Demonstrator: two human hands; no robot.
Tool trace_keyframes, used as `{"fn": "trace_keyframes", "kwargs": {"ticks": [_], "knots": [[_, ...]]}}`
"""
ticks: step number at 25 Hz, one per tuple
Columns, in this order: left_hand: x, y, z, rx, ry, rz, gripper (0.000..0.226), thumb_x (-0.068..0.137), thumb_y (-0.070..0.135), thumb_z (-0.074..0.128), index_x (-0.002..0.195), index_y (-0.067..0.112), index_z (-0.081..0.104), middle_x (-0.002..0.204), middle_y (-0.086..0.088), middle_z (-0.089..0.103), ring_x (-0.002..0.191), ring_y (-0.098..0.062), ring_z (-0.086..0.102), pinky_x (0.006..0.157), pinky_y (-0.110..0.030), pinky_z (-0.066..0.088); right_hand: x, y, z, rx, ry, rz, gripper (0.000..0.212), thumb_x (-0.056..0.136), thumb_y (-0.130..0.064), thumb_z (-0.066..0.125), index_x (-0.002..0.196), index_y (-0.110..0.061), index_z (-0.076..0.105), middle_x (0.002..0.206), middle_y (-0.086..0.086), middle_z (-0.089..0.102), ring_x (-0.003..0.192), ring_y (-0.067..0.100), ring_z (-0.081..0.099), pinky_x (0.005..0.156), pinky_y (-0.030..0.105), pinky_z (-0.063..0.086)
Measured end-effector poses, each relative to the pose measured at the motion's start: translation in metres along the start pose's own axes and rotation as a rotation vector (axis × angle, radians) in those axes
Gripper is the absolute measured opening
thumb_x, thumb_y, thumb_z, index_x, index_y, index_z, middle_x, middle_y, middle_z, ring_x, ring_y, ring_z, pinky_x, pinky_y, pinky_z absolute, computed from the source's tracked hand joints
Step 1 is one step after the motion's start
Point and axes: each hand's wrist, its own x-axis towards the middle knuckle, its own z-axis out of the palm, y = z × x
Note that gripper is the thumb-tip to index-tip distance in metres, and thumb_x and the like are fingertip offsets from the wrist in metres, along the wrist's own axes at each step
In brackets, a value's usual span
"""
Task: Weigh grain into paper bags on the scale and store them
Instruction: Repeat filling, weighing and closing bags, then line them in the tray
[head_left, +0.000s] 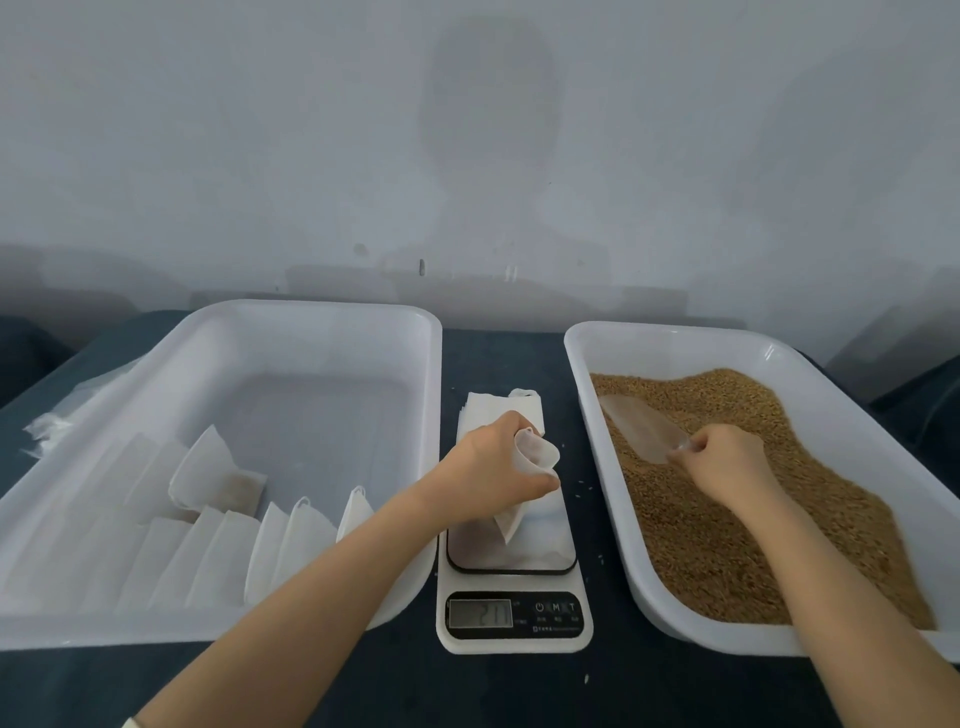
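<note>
Two hands work on either side of the scale (511, 618), whose display, nearest the camera, is too blurred to read with certainty. Over the scale's platform the left hand (488, 467) curls fingers and thumb round a paper bag (537, 454), holding its mouth open; the bag hangs tilted, and its lower corner appears to touch the platform. Right of the scale, the right hand (722, 462) pinches the handle of a clear scoop (644, 426), whose bowl lies in the grain (753, 519) filling a white tray (610, 493). Left of the scale, stored bags (218, 545) lie in rows in a second tray (311, 322); beyond the scale sits a stack of empty bags (498, 410). Stray grains (582, 483) dot the table (467, 686) right of the scale, and more may follow. The bag's mouth is narrow and soft, so a scoop tipped too fast could overshoot. The hand's pull or weight on the bag would likely skew the reading.
</note>
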Motion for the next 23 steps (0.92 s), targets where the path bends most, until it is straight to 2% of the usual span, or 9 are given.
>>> {"fn": "trace_keyframes", "kwargs": {"ticks": [3, 11, 16, 18, 20, 22, 23], "knots": [[0.0, 0.0, 0.0, 0.007, -0.005, -0.002, 0.04, 0.075, 0.047, 0.065, 0.107, 0.038, 0.041, 0.094, 0.018, 0.05, 0.078, -0.006, 0.055, 0.056, -0.016, 0.04, 0.001, 0.001, 0.0, -0.006, 0.017, -0.003, 0.028, 0.088, -0.022, 0.064, 0.064, -0.01, 0.056, 0.058, 0.003, 0.054, 0.046, 0.011, 0.049, 0.041, 0.02, 0.033], [-0.001, 0.001, 0.0, 0.013, -0.001, 0.0, 0.04, 0.076, 0.047, 0.066, 0.106, 0.038, 0.041, 0.094, 0.018, 0.049, 0.077, -0.006, 0.055, 0.056, -0.016, 0.039, 0.0, 0.0, 0.001, -0.021, -0.027, -0.022, 0.021, 0.088, -0.026, 0.064, 0.087, -0.005, 0.067, 0.069, 0.005, 0.06, 0.055, 0.013, 0.052, 0.046, 0.023, 0.034], [0.0, 0.0, 0.0, 0.016, -0.007, 0.008, 0.04, 0.077, 0.046, 0.066, 0.108, 0.037, 0.041, 0.096, 0.015, 0.051, 0.079, -0.006, 0.055, 0.059, -0.017, 0.042, -0.001, -0.001, 0.0, -0.04, -0.031, -0.008, 0.02, 0.088, -0.027, 0.064, 0.09, -0.008, 0.066, 0.074, 0.005, 0.062, 0.058, 0.014, 0.056, 0.046, 0.024, 0.038], [0.0, 0.0, 0.0, 0.012, -0.008, 0.01, 0.04, 0.077, 0.046, 0.066, 0.108, 0.037, 0.041, 0.094, 0.017, 0.05, 0.079, -0.005, 0.054, 0.058, -0.017, 0.041, -0.002, 0.0, 0.001, -0.091, -0.064, 0.003, 0.02, 0.089, -0.027, 0.062, 0.09, -0.008, 0.065, 0.076, 0.005, 0.063, 0.064, 0.017, 0.059, 0.053, 0.028, 0.047], [0.0, 0.001, 0.0, 0.007, -0.007, 0.007, 0.04, 0.077, 0.046, 0.066, 0.107, 0.037, 0.042, 0.094, 0.017, 0.05, 0.078, -0.005, 0.054, 0.057, -0.016, 0.04, -0.003, 0.0, 0.002, -0.179, -0.091, 0.018, 0.022, 0.092, -0.028, 0.058, 0.096, -0.007, 0.064, 0.083, 0.007, 0.064, 0.074, 0.022, 0.062, 0.07, 0.037, 0.054], [-0.001, 0.001, -0.001, -0.001, -0.009, 0.004, 0.04, 0.077, 0.046, 0.066, 0.107, 0.036, 0.042, 0.094, 0.017, 0.05, 0.078, -0.006, 0.055, 0.057, -0.016, 0.04, -0.006, -0.005, 0.001, -0.191, 0.0, -0.048, 0.029, 0.092, -0.026, 0.057, 0.116, -0.008, 0.059, 0.107, 0.01, 0.062, 0.094, 0.025, 0.06, 0.087, 0.042, 0.05], [-0.001, 0.002, -0.001, -0.002, -0.012, 0.004, 0.04, 0.077, 0.046, 0.066, 0.107, 0.037, 0.042, 0.094, 0.017, 0.05, 0.079, -0.007, 0.055, 0.057, -0.016, 0.04, -0.011, -0.012, -0.002, -0.106, 0.076, -0.126, 0.034, 0.091, -0.024, 0.058, 0.123, -0.01, 0.055, 0.116, 0.01, 0.058, 0.099, 0.022, 0.058, 0.09, 0.039, 0.048]]}}
